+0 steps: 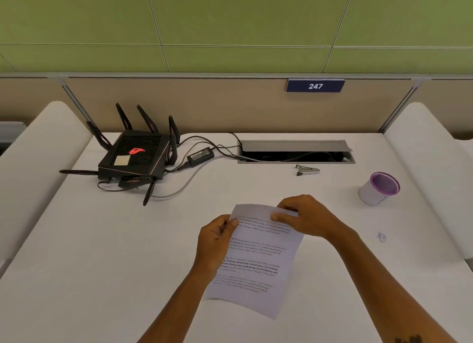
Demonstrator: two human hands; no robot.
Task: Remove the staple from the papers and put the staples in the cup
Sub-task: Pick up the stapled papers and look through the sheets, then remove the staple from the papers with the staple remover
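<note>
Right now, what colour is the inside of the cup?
Purple inside the cup, white outside; the head view shows it.

On the white desk (128, 253), the printed white papers (256, 260) sit near and centre, the left hand (217, 240) at their left edge, the right hand (304, 216) at their far right corner. Far left lies the black antenna router (133, 155), with the black power adapter (201, 156) just right of it. Right of that is the grey cable hatch (294, 150), the small metal staple remover (307, 170) just nearer. The purple-rimmed white cup (378, 189) stands right.
</note>
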